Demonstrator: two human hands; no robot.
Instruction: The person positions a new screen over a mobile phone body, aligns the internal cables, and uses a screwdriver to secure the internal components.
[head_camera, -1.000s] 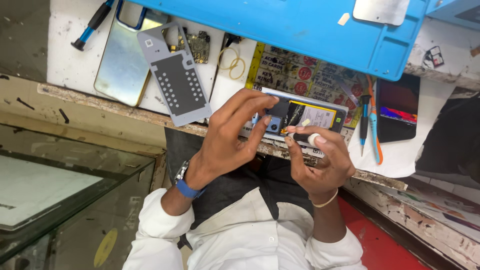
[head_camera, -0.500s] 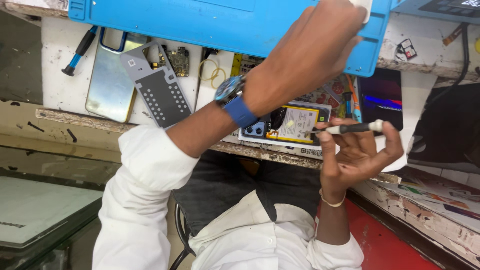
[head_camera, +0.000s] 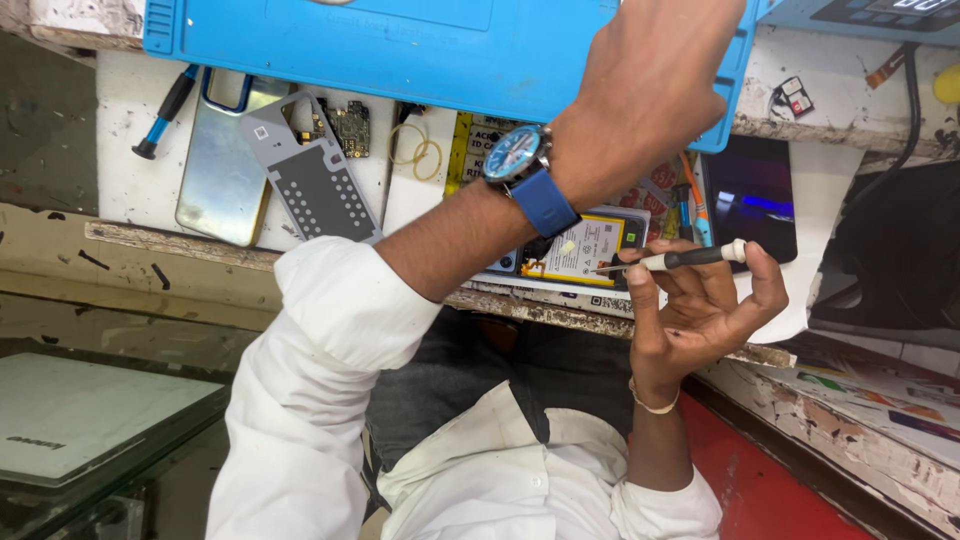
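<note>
Vs 1 s ago, left hand (head_camera: 650, 80) is off the opened phone (head_camera: 580, 250) and up over the blue mat (head_camera: 400, 50), arm stretched across the bench. Only the back of the hand shows and the fingers run past the top of frame, so can't tell if it's open or grips anything. Right hand (head_camera: 700, 310) is lifted off the phone too, palm up, thumb + fingers curled round a small screwdriver (head_camera: 680, 260). The tool lies roughly level with its tip pointing at the yellow battery; looks parked in a ready grip while the other hand reaches. Phone sits at the bench's near edge, back off, half hidden under the left wrist and watch (head_camera: 520, 160). Removed parts are pushed to the left, prob to keep the work spot free: silver back cover (head_camera: 220, 170), grey perforated plate (head_camera: 310, 180) overlapping it, small circuit board (head_camera: 350, 125), rubber bands (head_camera: 415, 150), blue-handled driver (head_camera: 165, 110). A dark phone screen (head_camera: 750, 195) lies just beside the right hand. Room is tight: mat edge overhangs behind, bench lip close in front, open space mostly over the lap.
</note>
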